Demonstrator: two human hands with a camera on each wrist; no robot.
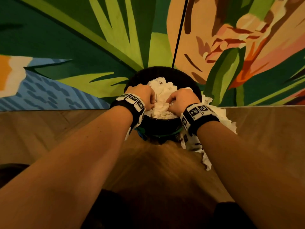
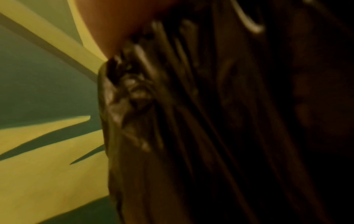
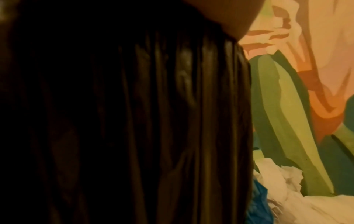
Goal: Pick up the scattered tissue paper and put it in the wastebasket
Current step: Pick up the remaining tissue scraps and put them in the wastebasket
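A round wastebasket (image 1: 165, 71) lined with a black bag stands against the painted wall, heaped with crumpled white tissue paper (image 1: 162, 90). Both of my hands are inside its mouth. My left hand (image 1: 145, 96) and right hand (image 1: 181, 98) curl their fingers down into the wad from either side and grip it. More white tissue (image 1: 221, 115) lies on the floor to the right of the basket and trails toward me (image 1: 197, 145). Both wrist views are filled by the pleated black bag (image 2: 172, 121) (image 3: 182, 106). The right wrist view also catches floor tissue (image 3: 287, 189). Neither wrist view shows the fingers.
A wall with a green, orange and blue leaf mural (image 1: 82, 47) rises right behind the basket. A thin black cord (image 1: 179, 30) runs down the wall to it. The floor is brown wood (image 1: 66, 129). A blue-green band (image 1: 173, 132) shows under the bag.
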